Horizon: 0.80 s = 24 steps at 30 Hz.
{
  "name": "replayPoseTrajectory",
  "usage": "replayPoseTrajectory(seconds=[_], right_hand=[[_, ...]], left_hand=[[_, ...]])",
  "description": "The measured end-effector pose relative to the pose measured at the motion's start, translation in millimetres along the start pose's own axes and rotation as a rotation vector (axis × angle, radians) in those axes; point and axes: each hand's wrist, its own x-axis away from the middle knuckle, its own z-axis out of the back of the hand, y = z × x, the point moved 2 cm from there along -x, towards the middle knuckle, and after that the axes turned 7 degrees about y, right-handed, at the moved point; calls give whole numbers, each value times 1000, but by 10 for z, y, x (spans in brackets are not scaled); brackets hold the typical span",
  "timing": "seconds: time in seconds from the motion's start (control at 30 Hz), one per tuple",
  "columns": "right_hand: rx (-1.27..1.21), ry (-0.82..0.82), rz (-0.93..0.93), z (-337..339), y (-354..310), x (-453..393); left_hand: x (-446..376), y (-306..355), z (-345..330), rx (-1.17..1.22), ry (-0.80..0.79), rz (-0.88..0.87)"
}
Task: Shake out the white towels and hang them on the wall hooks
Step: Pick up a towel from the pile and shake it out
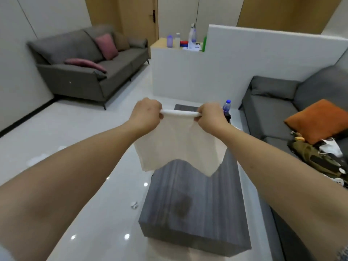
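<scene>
both hands grip the top edge of a white towel (178, 146): the left hand (146, 114) has its fingers curled round one corner and the right hand (211, 117) pinches the other, so the edge is pulled into a rolled band between them. the cloth hangs free below, open and fairly flat, its lower hem wavy, held in the air over a grey wood-grain coffee table (194, 204). judging by this, the shaking-out of this towel is under way or nearly done; the hanging is all still ahead, since no wall hooks and no other towels show here. just beyond the right hand a blue-capped bottle (226, 107) stands on the far end of the table; whether it holds anything cannot be told. further off, a counter (160, 44) carries several bottles, too blurred to read their contents.
</scene>
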Motion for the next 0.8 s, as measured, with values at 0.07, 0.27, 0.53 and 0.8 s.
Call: replayPoseTrajectory(seconds=[0.07, 0.27, 0.53, 0.8], right_hand=[[13, 29, 49, 146, -365, -53], [-56, 156, 174, 384, -1478, -247], [-118, 159, 366, 141, -3001, -395], [-403, -92, 426, -292, -4740, -584]], left_hand=[[-54, -217, 318, -24, 47, -14], [-25, -968, 1245, -19, 183, -19], [289, -2240, 1997, -98, 272, 133], [696, -3578, 2689, -187, 312, 442]])
